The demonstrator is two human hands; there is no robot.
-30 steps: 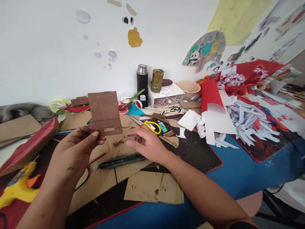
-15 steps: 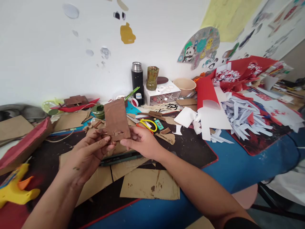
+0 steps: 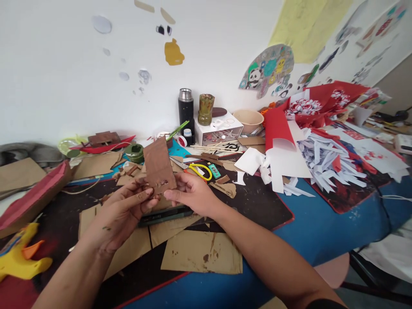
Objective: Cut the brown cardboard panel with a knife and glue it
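Head view: left hand (image 3: 124, 212) and right hand (image 3: 193, 195) both pinch the brown card (image 3: 159, 165) at its six o'clock edge, upright for inspection; scissors (image 3: 201, 169) at two o'clock.

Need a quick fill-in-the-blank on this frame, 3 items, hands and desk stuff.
1. Both hands, the left hand and right hand, hold one piece of brown ____.
2. The scissors lying behind the right hand have ____ handles.
3. The black flask stands upright against the ____.

Missing words: cardboard; yellow; wall
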